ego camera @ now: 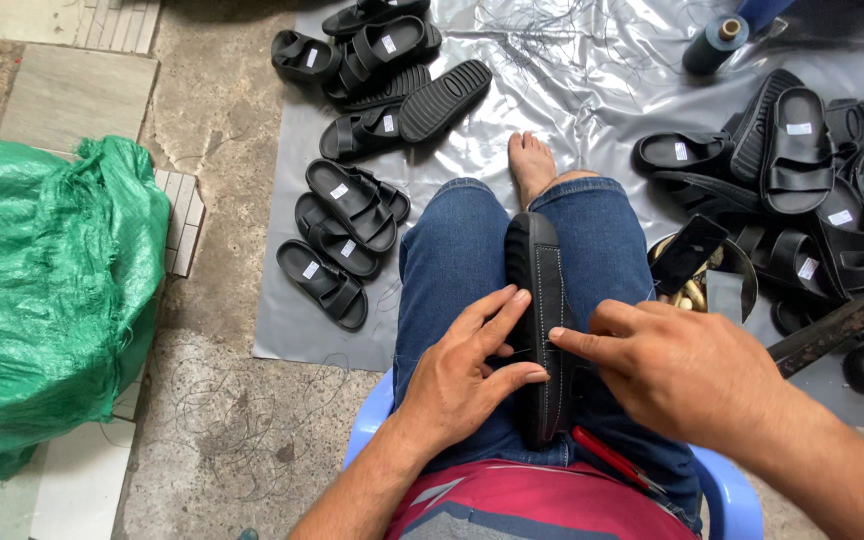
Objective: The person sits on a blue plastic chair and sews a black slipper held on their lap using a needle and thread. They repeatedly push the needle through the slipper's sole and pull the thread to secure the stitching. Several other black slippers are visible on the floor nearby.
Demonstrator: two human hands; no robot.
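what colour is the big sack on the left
Green, a crinkled plastic woven sack; it shows clearly in the head view.

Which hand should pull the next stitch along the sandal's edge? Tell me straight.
Right, probably. The right hand already pinches at the stitched edge of the black sandal clamped between the knees, fingertips on the seam. The left hand lies spread against the sandal's other side, apparently steadying it, so it is less free.
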